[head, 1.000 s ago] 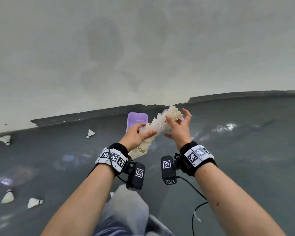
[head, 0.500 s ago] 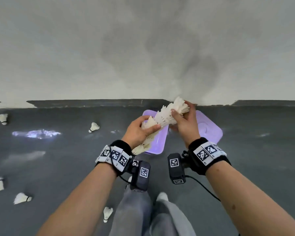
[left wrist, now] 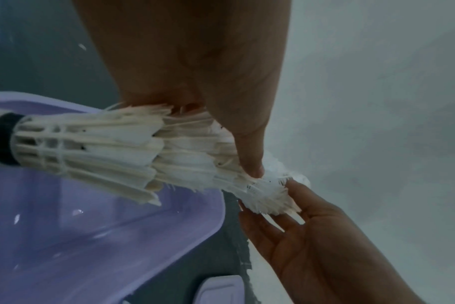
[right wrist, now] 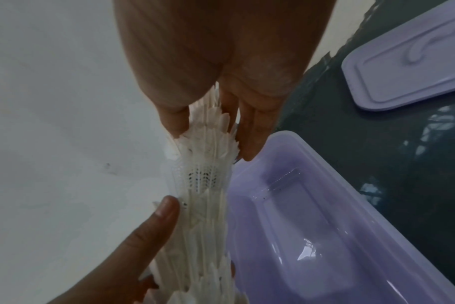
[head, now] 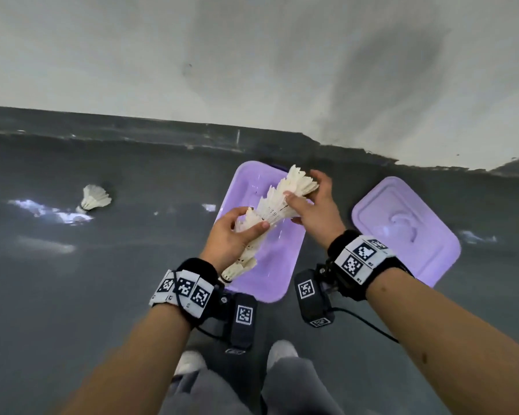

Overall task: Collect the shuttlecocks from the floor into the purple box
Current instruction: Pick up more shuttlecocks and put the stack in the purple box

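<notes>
A stack of several nested white shuttlecocks (head: 272, 209) (left wrist: 148, 154) (right wrist: 204, 185) hangs slanted above the open purple box (head: 277, 290) (left wrist: 96, 242) (right wrist: 377, 216). My left hand (head: 237, 235) grips the stack's lower part, thumb across the feathers. My right hand (head: 309, 202) pinches the wide feathered top end between thumb and fingers. The stack's cork end (head: 226, 277) with its black band points down toward the box's near rim. Inside, the box shows a bare bottom. One lone shuttlecock (head: 94, 199) lies on the dark floor to the left.
The purple lid (head: 408, 229) (right wrist: 408, 59) lies flat on the floor right of the box. A pale wall (head: 252, 55) rises just behind the box. My grey trouser legs and white shoes (head: 282, 350) stand just in front of the box.
I have stepped closer, and both hands with the stack now hang over the box. The view has tilted down, so the box and lid appear larger and nearer.
</notes>
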